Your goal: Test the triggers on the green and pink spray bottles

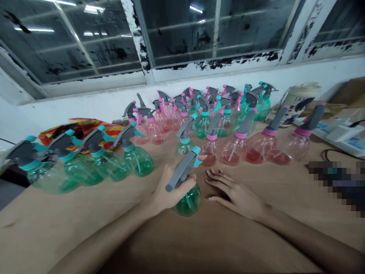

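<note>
Wrapped around the neck of a green spray bottle [188, 202] is my left hand [168, 190]. That bottle stands upright on the table, its grey trigger head and teal collar tilted in view above my fingers. Just to its right, my right hand [232, 192] rests low over the tabletop, fingers spread and holding nothing. Directly behind the held bottle is another green spray bottle [184, 146], partly hidden by it. A row of pink spray bottles [232, 152] extends to the right beyond my right hand. Several green spray bottles [139, 161] stand in a row at the left.
More pink and green spray bottles [203, 123] crowd the back of the wooden table [114, 220] by the wall. A printed tumbler [299, 101], a white power strip [342, 131] and a blurred dark object [339, 186] are at right. Red-and-yellow cloth [82, 125] lies back left.
</note>
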Motion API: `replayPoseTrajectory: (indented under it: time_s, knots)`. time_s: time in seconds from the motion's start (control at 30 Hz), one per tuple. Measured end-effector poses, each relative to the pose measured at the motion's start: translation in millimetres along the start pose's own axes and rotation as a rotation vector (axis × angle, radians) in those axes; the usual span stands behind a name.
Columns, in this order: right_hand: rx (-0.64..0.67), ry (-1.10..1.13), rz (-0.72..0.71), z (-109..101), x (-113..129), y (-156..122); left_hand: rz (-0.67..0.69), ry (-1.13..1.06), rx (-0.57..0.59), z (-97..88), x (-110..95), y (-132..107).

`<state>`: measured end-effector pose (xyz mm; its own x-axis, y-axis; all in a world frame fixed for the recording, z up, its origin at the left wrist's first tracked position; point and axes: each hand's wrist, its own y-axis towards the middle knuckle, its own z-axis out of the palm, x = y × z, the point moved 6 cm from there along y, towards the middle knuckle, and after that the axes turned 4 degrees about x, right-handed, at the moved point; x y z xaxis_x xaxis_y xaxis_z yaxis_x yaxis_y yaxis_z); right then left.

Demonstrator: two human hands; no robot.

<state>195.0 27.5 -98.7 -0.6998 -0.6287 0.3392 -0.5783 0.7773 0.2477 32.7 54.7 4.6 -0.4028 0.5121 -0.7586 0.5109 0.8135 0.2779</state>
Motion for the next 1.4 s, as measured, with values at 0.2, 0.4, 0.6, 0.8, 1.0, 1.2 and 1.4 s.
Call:
replayPoseTrajectory:
  time_s: [0.2, 0.4, 0.6, 0.8, 1.0, 1.2, 1.4]
  knots:
    - [-0.011, 0.02, 0.042, 3.1, -0.9, -0.8, -0.008, 0.021, -0.039, -3.4, -6.6, -0.4]
    - [0.012, 0.021, 0.064, 5.8, -3.6, -1.6, -0.031, 0.016, -0.014, -4.1, -7.3, 0.6]
    - [0.015, 0.015, 0.061, 7.3, -3.4, -1.9, 0.043, 0.019, -0.052, -7.2, -8.0, -0.8]
    - [0.01, 0.061, 0.064, 4.6, -5.3, -1.9, 0.003, 0.043, -0.006, -3.2, -6.7, 0.5]
    - [0.008, 0.186, 0.053, -5.4, -17.3, -1.7, 0.001, 0.082, -0.096, -3.3, -4.5, -0.8]
    - [-0.014, 0.183, 0.085, -4.7, -19.1, -4.0, -0.005, -0.002, -0.08, 0.1, -2.1, -1.1]
    - [-0.029, 0.163, 0.09, -4.5, -13.9, -6.0, 0.014, 0.007, -0.081, -0.3, -2.8, -2.7]
